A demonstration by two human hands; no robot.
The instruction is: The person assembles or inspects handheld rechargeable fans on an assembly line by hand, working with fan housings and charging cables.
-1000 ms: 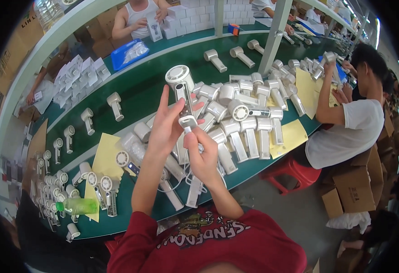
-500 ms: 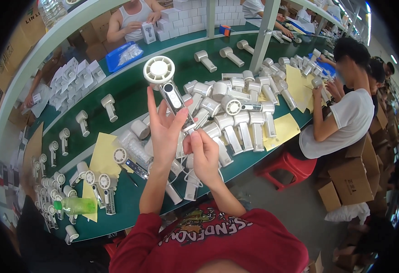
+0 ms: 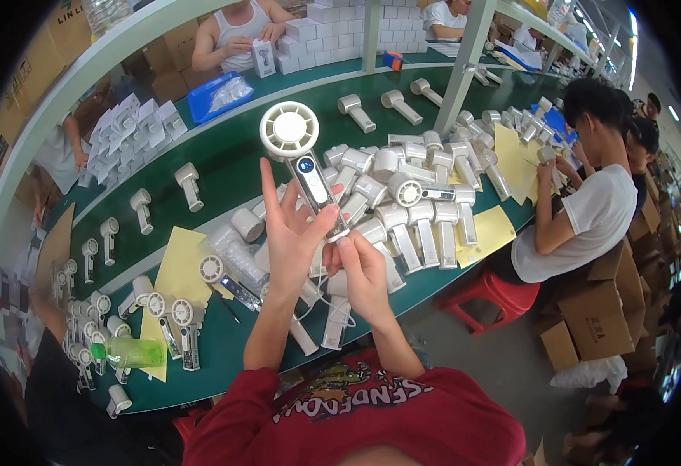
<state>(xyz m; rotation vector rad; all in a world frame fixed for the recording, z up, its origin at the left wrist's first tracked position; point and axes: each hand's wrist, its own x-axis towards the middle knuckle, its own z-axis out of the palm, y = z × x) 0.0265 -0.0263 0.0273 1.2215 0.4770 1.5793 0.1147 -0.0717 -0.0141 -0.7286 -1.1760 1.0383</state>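
Upright in my left hand (image 3: 286, 245) is a white handheld fan (image 3: 315, 186) with a round spoked head and a glossy dark strip down its handle. A small display (image 3: 306, 165) near the top of that strip glows blue. My left thumb and fingers close round the lower handle, while the index finger stretches upward. My right hand (image 3: 365, 273) pinches at the handle's bottom end. From beneath its fingers a white cable (image 3: 322, 283) loops down to the table; its plug is hidden by the fingers.
A pile of white fans (image 3: 406, 225) covers the table beyond my right hand. More stand at the left by a green bottle (image 3: 134, 352). Single fans lie along the green belt (image 3: 239, 163). A co-worker (image 3: 581, 225) sits at right on a red stool (image 3: 492, 303).
The fan's display has lit up; it was dark before. Both hands and the fan sit slightly farther right and lower in the picture, as the whole view has shifted a little.
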